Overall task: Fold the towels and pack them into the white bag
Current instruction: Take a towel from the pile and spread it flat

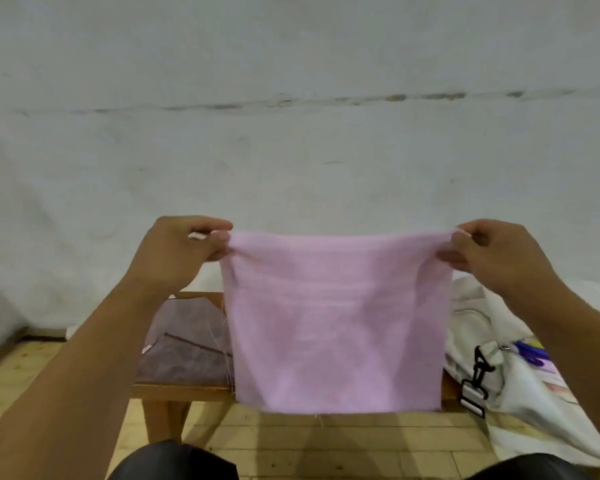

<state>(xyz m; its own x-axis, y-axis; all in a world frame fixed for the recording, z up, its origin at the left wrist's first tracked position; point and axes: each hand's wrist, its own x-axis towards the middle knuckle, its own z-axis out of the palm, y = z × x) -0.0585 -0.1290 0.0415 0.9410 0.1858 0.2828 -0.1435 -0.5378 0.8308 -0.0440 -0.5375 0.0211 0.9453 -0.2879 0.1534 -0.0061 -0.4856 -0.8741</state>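
Note:
A pink towel (336,323) hangs flat in the air in front of me, stretched between both hands. My left hand (184,247) pinches its top left corner and my right hand (492,251) pinches its top right corner. Behind the towel, on the left of a low wooden bench (184,389), lies a brownish-purple towel (187,344), partly hidden. The white bag (520,375) slumps on the bench's right end and onto the floor, with a black clip and strap on its side and something purple showing at its opening.
A pale wall rises close behind the bench. The floor (291,441) is yellowish tile. My knees in dark fabric show at the bottom edge, left and right.

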